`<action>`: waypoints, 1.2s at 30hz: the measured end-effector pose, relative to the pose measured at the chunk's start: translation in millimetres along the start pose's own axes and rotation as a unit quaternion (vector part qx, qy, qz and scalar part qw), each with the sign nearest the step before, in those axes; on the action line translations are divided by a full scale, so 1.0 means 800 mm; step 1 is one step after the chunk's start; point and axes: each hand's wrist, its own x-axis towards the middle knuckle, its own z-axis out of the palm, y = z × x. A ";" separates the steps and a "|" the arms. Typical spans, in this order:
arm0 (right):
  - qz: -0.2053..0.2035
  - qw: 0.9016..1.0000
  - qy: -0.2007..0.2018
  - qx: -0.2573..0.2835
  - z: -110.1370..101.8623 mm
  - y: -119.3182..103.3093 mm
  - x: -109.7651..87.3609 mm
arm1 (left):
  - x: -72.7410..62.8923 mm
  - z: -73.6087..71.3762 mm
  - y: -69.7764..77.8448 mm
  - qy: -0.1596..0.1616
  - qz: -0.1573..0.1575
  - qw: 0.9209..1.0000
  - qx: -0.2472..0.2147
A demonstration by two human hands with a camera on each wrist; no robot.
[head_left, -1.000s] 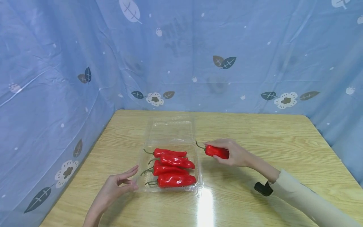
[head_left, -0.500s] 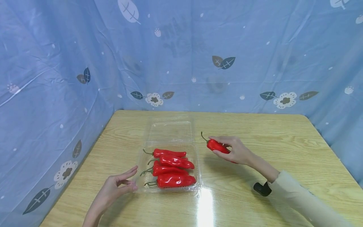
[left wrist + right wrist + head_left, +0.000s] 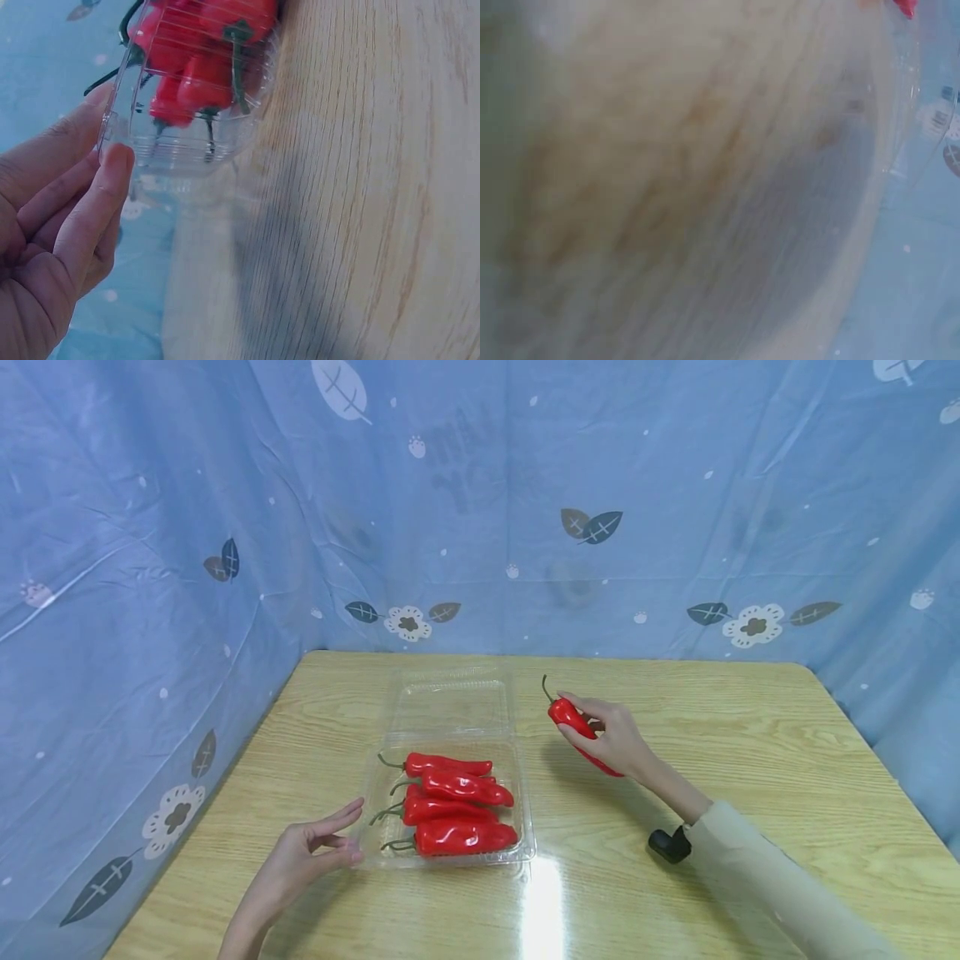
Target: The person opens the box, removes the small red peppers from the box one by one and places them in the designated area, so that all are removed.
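Note:
A clear plastic clamshell box (image 3: 527, 814) lies on the table with its lid (image 3: 452, 706) folded back, and several red peppers (image 3: 465, 837) with green stems fill its base. At its left edge, my left hand (image 3: 296, 860) pinches the rim between thumb and fingers; the left wrist view shows the fingertips on the clear wall (image 3: 176, 157). To the right of the box, my right hand (image 3: 613, 739) holds one long red pepper (image 3: 567, 713) above the table, tilted with its stem up and to the left. The blurred right wrist view does not show this grip.
A wooden table (image 3: 675, 702) bears everything, with a blue patterned curtain (image 3: 480, 527) behind it and at both sides. A black strap-like piece (image 3: 670, 844) sits at my right cuff. A bright reflection lies on the table in front of the box.
My right hand has lifted the pepper up and away from the box, turning it so the stem points more upward. The left hand and the box stay in place.

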 end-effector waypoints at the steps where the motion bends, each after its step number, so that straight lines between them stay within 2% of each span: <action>1: 0.005 1.000 0.007 -0.004 0.001 0.002 0.002 | 0.000 0.000 0.000 0.000 -0.002 1.000 -0.001; 6: 0.022 0.999 0.031 -0.015 0.005 0.009 0.011 | 0.000 -0.001 0.000 0.001 -0.005 1.000 -0.002; 13: 0.045 0.997 0.056 -0.033 0.015 0.019 0.023 | -0.001 0.000 0.001 0.006 0.015 1.000 0.013; 21: 0.085 0.991 0.092 -0.043 0.033 0.028 0.039 | 0.000 0.000 -0.001 0.002 0.007 1.000 0.001; 29: 0.102 0.988 0.111 -0.042 0.048 0.035 0.057 | 0.001 0.001 0.001 0.003 -0.007 1.000 0.000; 36: 0.146 0.978 0.146 -0.041 0.060 0.037 0.071 | 0.000 0.001 0.001 0.005 -0.001 1.000 0.000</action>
